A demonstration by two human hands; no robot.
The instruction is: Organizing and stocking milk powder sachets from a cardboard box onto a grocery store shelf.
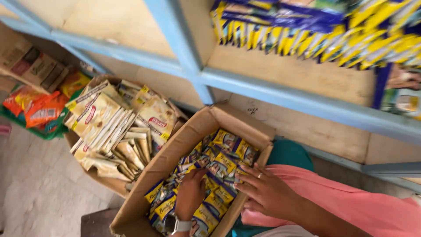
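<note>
An open cardboard box [175,151] sits in front of me, filled with several yellow and blue snack packets [221,160]. My left hand [189,195], with a watch on the wrist, reaches down into the box and its fingers curl among the packets; whether it grips one I cannot tell. My right hand [265,188], with a ring on one finger, rests fingers spread on the packets at the box's right wall. A pink garment [351,202] covers my lap beside it.
A second box [114,127] of cream-coloured packets stands to the left. Behind it lie orange packets in a green tray [37,109]. A blue-framed wooden shelf [280,94] carries rows of yellow and blue packets [315,37] at the upper right. Tiled floor is at the lower left.
</note>
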